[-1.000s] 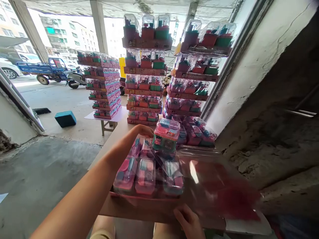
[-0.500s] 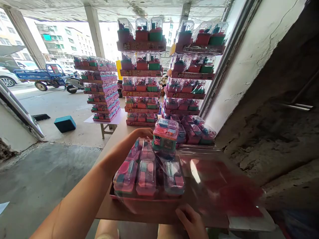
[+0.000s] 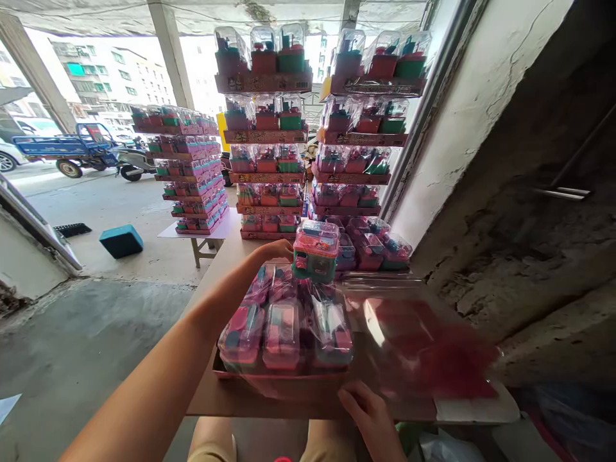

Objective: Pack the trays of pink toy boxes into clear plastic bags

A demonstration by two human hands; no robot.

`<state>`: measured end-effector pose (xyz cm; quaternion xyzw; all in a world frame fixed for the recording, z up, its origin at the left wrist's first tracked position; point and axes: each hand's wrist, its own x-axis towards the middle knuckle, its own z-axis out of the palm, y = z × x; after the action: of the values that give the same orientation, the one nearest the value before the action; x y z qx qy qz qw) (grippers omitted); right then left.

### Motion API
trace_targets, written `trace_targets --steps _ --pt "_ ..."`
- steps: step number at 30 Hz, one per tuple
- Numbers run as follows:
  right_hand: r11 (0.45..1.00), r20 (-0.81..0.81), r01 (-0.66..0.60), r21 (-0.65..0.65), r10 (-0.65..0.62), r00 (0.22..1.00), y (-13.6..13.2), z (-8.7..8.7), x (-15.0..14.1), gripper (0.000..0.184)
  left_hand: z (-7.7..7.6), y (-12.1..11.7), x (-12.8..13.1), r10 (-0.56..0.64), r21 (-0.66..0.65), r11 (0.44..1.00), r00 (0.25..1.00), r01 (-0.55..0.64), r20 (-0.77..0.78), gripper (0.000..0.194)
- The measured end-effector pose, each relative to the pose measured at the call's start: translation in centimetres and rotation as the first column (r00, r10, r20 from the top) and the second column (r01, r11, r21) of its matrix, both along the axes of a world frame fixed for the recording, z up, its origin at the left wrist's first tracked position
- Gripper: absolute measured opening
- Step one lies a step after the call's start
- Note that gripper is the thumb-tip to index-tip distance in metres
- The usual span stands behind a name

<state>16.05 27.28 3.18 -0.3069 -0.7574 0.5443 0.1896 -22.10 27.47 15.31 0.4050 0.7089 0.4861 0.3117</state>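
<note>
Head view: tray stacks [image 3: 269, 178] beyond box [image 3: 315, 260], left hand [image 3: 280, 250]; packed tray [image 3: 222, 369] nearer

The raised toy box [image 3: 315, 251] has pink colour in its upper part and green colour in its lower part. The packed toy boxes [image 3: 282, 333] show pink with some blue, and their tray [image 3: 222, 371] is reddish pink. Outside, the cargo tricycle [image 3: 45, 147] is blue.
</note>
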Motion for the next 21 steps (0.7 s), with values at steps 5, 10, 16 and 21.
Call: trace_targets --steps 5,10,16,21 --pt "1.0 -0.002 -0.002 -0.007 0.002 1.0 0.1 -0.9 0.0 0.038 2.7 -1.3 0.9 -0.051 0.195 0.98 0.998 0.044 0.031 0.049" --pt "1.0 0.001 0.007 -0.019 -0.007 1.0 0.3 -1.6 0.1 0.037 4.3 -2.0 3.3 -0.265 0.344 0.911 0.962 0.228 0.064 0.092" --pt "1.0 0.009 0.021 0.0 -0.021 1.0 0.4 -1.8 0.0 0.036 4.1 -1.7 6.0 -0.232 0.427 0.885 0.971 0.187 0.055 0.077" --pt "0.999 0.051 0.034 0.025 -0.036 0.998 0.3 -2.0 -0.3 0.039 4.4 -3.0 6.2 -0.178 0.481 0.863 0.984 0.155 0.001 0.077"
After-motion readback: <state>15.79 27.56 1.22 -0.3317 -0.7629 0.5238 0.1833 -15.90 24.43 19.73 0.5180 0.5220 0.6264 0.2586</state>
